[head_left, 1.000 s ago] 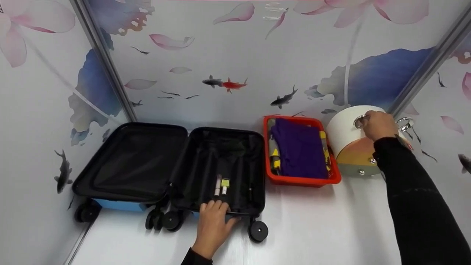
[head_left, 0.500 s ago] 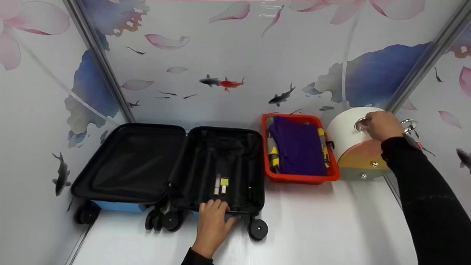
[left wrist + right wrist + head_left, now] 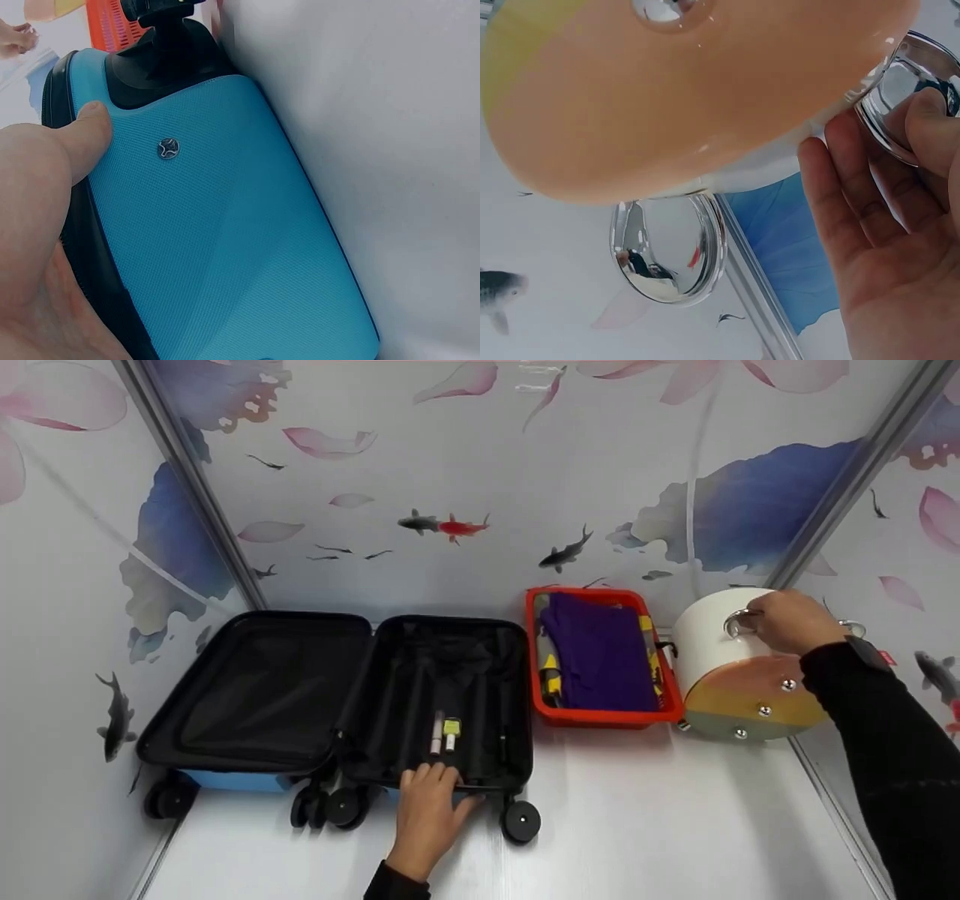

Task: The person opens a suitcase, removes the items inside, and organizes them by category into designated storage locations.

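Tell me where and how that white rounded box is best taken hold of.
Probably by its left silver fitting, coming from above. It stands out from the smooth, curved top of the white rounded box, giving something to pinch, and the right hand holds it there. A right silver fitting sits opposite, so another hold there might steady the box.

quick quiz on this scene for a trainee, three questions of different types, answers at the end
1. True or false: in the head view, the red basket stands between the open suitcase and the white case.

2. Pick one. The cloth on top in the basket is: a) orange b) purple c) green

3. What does each hand hold?

Key:
1. True.
2. b
3. The left hand grips the suitcase's near rim, its thumb on the blue shell; the right hand grips a round silver fitting on the white case.
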`<state>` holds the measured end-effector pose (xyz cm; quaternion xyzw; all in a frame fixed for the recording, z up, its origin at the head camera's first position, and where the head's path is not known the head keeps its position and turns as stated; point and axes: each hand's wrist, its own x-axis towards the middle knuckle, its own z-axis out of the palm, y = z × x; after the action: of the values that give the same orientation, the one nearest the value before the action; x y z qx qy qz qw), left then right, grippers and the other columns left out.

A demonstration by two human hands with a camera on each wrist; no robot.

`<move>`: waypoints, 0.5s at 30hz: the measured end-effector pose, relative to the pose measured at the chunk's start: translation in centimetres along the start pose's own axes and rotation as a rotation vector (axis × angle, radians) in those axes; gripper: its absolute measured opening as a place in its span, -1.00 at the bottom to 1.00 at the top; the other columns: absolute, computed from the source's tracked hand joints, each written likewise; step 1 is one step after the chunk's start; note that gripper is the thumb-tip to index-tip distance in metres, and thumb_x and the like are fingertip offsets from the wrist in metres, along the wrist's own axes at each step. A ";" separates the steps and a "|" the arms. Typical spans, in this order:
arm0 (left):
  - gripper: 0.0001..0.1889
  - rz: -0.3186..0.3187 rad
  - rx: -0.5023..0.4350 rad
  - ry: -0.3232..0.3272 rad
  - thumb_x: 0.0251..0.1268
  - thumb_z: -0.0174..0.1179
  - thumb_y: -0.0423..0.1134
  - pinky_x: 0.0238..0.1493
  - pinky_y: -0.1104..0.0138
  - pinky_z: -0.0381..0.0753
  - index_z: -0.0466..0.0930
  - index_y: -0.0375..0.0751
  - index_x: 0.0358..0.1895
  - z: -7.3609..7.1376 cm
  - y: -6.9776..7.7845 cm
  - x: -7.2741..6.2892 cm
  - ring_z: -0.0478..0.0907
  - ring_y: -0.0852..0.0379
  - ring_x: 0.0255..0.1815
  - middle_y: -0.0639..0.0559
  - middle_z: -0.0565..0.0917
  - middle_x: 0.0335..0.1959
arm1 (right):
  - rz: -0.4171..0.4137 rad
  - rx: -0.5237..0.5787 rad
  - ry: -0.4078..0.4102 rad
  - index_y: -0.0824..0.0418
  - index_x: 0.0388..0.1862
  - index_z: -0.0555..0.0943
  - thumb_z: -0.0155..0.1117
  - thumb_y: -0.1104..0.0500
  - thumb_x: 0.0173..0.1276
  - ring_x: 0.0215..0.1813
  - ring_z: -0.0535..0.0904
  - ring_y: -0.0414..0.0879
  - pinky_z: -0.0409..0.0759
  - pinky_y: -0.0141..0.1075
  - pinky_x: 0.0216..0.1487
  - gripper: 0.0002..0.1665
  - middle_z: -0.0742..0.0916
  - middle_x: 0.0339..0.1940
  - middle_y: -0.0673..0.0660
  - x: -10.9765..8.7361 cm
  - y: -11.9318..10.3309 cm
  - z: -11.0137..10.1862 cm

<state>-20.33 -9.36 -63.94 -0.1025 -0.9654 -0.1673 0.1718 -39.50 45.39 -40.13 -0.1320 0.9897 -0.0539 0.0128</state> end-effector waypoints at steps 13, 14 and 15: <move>-0.56 0.004 0.022 0.008 0.21 0.60 0.26 -0.04 0.16 0.37 0.74 0.04 -0.15 0.0 0.0 0.0 0.50 0.08 -0.24 0.13 0.64 -0.31 | -0.047 -0.088 -0.148 0.29 -0.17 0.81 0.36 0.27 0.46 -0.26 0.62 0.06 0.67 0.10 -0.07 -0.87 0.82 -0.28 0.16 -1.6 -1.7 -0.8; -0.56 0.001 0.021 0.004 0.21 0.60 0.26 -0.04 0.16 0.37 0.74 0.04 -0.16 0.1 0.1 0.0 0.50 0.08 -0.24 0.13 0.64 -0.31 | -0.046 -0.091 -0.157 0.29 -0.17 0.81 0.36 0.26 0.46 -0.26 0.61 0.06 0.68 0.09 -0.07 -0.86 0.81 -0.29 0.15 -1.7 -1.8 -0.9; -0.56 -0.001 0.019 0.002 0.20 0.60 0.26 -0.04 0.15 0.37 0.74 0.03 -0.16 0.1 0.2 0.1 0.51 0.07 -0.23 0.12 0.65 -0.31 | -0.042 -0.090 -0.163 0.30 -0.18 0.81 0.36 0.27 0.45 -0.28 0.60 0.05 0.66 0.05 -0.10 -0.86 0.80 -0.31 0.13 -1.9 -1.9 -1.0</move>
<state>-20.39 -9.16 -63.95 -0.1000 -0.9669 -0.1583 0.1735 -37.22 44.18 -38.95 -0.1570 0.9838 0.0014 0.0862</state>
